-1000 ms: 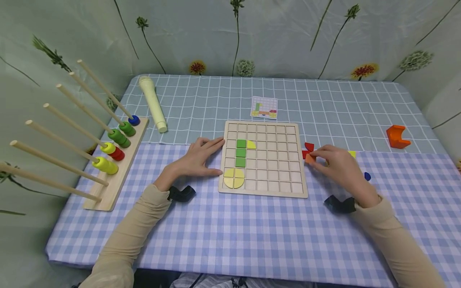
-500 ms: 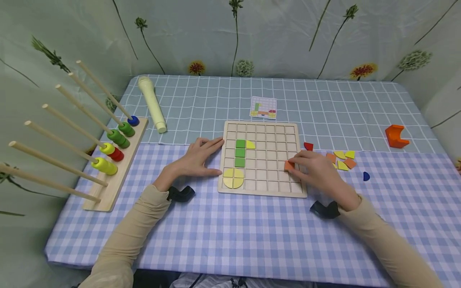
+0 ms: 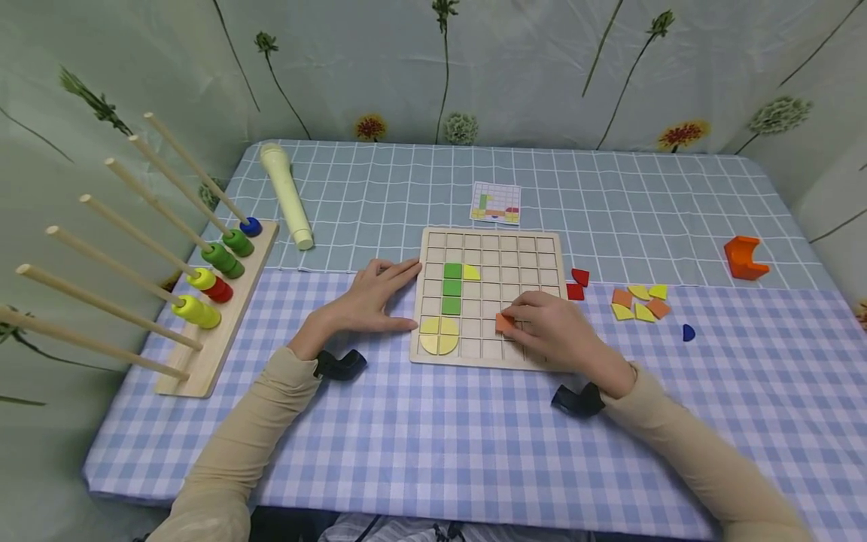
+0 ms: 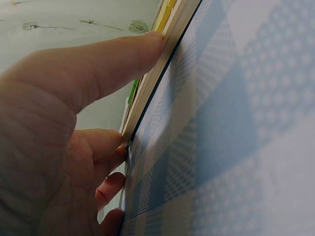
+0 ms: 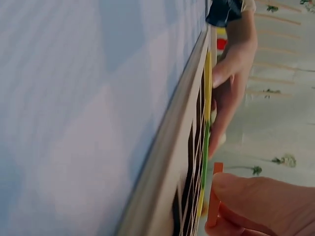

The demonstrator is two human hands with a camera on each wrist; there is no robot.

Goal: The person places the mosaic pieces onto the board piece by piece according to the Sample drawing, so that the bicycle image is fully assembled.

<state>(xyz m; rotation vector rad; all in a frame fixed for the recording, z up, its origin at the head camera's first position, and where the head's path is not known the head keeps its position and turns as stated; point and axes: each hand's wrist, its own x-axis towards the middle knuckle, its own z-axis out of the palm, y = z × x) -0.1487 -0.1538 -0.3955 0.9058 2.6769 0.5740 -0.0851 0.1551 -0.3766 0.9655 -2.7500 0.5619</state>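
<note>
Orange tile [image 3: 503, 323] is pinched by the right hand [image 3: 558, 330] over the board [image 3: 511, 260], apparently not yet seated; the board's edge is touched by the spread left hand [image 3: 369, 301]. Green tiles [image 3: 451, 288] and yellow tiles [image 3: 430, 345] are laid; nine loose tiles [image 3: 645, 313] remain outside.

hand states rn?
Left hand: open, touching the board's edge.
Right hand: closed, pinching an orange piece above the board.

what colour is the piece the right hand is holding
Orange; the piece shows best in the right wrist view, seen edge-on.
</note>
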